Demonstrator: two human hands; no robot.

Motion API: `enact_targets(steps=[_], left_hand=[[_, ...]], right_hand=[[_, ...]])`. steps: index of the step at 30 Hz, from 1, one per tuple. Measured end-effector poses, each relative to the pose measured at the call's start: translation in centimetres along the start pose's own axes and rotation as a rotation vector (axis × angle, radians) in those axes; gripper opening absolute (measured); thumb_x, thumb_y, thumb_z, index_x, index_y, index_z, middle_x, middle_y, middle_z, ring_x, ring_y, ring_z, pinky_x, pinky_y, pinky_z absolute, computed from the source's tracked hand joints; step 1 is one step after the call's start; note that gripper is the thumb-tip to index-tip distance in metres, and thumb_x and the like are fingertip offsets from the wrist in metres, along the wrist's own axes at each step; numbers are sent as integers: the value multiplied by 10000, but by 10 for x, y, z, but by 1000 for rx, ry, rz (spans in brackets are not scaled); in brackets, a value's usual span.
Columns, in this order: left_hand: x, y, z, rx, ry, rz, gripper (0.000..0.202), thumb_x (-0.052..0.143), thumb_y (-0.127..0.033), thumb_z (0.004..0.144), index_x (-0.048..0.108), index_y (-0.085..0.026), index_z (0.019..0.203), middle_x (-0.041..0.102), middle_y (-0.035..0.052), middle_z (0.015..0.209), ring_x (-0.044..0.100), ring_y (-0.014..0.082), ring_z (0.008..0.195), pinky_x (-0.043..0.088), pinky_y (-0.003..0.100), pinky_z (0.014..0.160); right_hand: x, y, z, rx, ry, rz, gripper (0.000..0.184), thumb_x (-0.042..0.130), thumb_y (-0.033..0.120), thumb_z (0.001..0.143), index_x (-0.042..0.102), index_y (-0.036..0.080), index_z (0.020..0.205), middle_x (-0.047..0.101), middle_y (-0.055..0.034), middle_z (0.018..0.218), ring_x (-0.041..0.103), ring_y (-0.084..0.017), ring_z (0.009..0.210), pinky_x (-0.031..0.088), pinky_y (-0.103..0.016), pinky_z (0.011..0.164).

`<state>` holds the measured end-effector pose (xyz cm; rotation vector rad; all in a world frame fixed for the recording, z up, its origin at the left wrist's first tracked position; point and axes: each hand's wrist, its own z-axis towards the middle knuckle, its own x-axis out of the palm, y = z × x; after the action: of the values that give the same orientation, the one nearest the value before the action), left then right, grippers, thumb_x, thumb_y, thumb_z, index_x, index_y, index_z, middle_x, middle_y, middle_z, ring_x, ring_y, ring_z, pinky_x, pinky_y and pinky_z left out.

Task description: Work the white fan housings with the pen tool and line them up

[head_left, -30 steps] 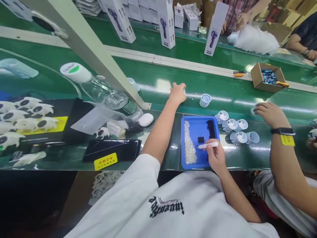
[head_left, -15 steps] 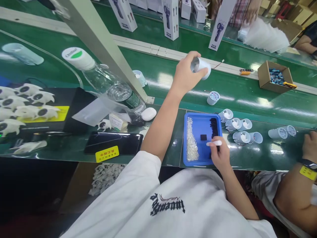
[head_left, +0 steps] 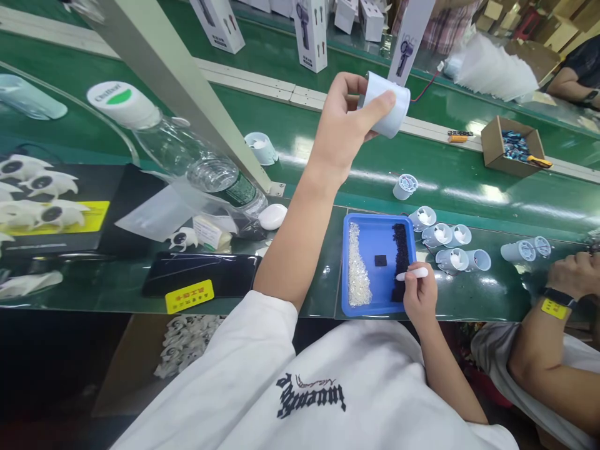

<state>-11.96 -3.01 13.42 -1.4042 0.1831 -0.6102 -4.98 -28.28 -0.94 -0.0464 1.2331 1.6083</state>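
Note:
My left hand (head_left: pixel 344 122) is raised over the green belt and closed round a pale blue plastic cylinder (head_left: pixel 388 105), from which a thin red wire runs to the right. My right hand (head_left: pixel 420 294), fingers pinched, holds a white pen-like tool (head_left: pixel 413 274) over the right side of a blue tray (head_left: pixel 382 287). In the tray lie a strip of small clear-white pieces (head_left: pixel 359 272), a strip of small black pieces (head_left: pixel 400 244) and a black square (head_left: pixel 380 260). Several similar cylinders with white fans (head_left: pixel 438 235) stand right of the tray.
Left of my arm are a water bottle (head_left: pixel 187 150), a dark phone-like slab (head_left: pixel 197 269) and a slanting metal post (head_left: pixel 187 81). A cardboard box of small parts (head_left: pixel 510 147) stands on the far right. A co-worker's forearm (head_left: pixel 548 331) rests at the right edge.
My left hand has lifted and turned the cylinder, so its outer side now faces me. My right hand keeps the white tool, its tip now over the black pieces. The view has shifted slightly.

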Motion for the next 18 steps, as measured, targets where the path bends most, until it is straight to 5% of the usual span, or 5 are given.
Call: enact_targets(steps=[3, 7, 12, 18], left_hand=[[1, -1, 1, -77, 68, -78, 19, 445, -178, 952, 457, -180, 938, 589, -1, 978, 614, 164, 1118, 482, 309, 917], [6, 11, 5, -123, 122, -97, 137, 435, -234, 965, 546, -162, 998, 574, 14, 1063, 572, 216, 1211, 476, 369, 928], [18, 27, 2, -143, 168, -183, 127, 595, -280, 884, 601, -157, 917, 606, 39, 944, 630, 204, 1005, 546, 354, 833], [34, 20, -18, -282, 298, -260, 92, 624, -217, 826, 624, -147, 767, 604, 11, 742, 557, 109, 691, 511, 223, 630]], right_hand=[[-1, 1, 3, -13, 83, -8, 269, 424, 457, 972, 539, 228, 890, 592, -34, 777, 581, -186, 693, 470, -332, 634], [2, 6, 14, -6, 135, 39, 248, 446, 440, 962, 570, 228, 928, 632, -51, 827, 615, -198, 754, 498, -343, 675], [9, 19, 33, -38, 165, 123, 197, 503, 392, 946, 597, 226, 898, 649, -39, 814, 627, -181, 713, 520, -325, 649], [-14, 44, 54, -159, -327, 312, 118, 551, 266, 947, 581, 244, 1059, 632, -51, 950, 685, -192, 790, 575, -393, 735]])
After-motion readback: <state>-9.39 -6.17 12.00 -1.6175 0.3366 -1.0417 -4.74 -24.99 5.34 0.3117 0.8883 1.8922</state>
